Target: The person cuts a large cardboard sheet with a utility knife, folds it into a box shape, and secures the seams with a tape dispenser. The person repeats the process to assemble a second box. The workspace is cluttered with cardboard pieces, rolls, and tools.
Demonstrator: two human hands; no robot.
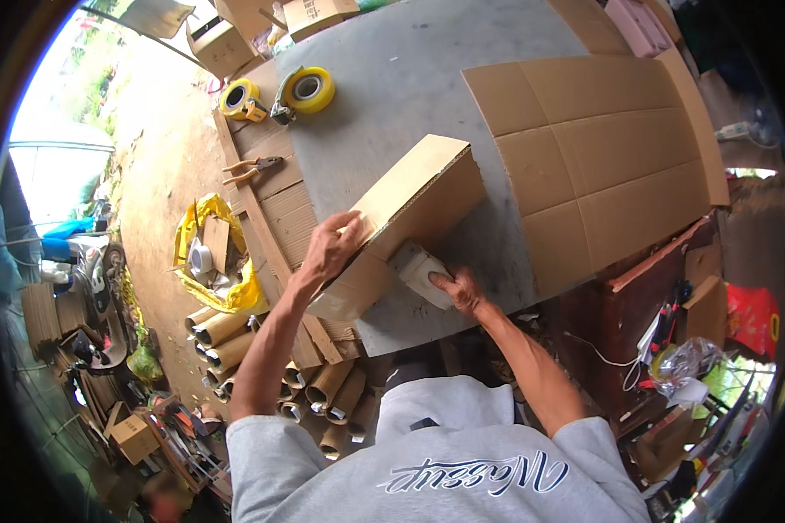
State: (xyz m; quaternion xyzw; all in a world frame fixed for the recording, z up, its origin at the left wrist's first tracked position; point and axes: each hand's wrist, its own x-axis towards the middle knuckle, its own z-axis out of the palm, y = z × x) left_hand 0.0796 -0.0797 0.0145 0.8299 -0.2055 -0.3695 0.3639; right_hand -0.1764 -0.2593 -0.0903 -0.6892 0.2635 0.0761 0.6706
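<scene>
My left hand (330, 248) grips the near edge of a folded brown cardboard box (410, 205) that stands tilted on the grey table (410, 78). My right hand (459, 290) holds a small white block-shaped object (419, 270) against the lower side of that box, near the table's front edge. The box hides most of my left fingers.
A large flat cardboard sheet (602, 157) lies on the table's right half. Two yellow tape rolls, one (308, 89) and the other (240, 98), sit at the far left, orange-handled pliers (251, 167) below them. Cardboard tubes (323, 388) are stacked under the table's left edge, with a yellow bag (214, 253).
</scene>
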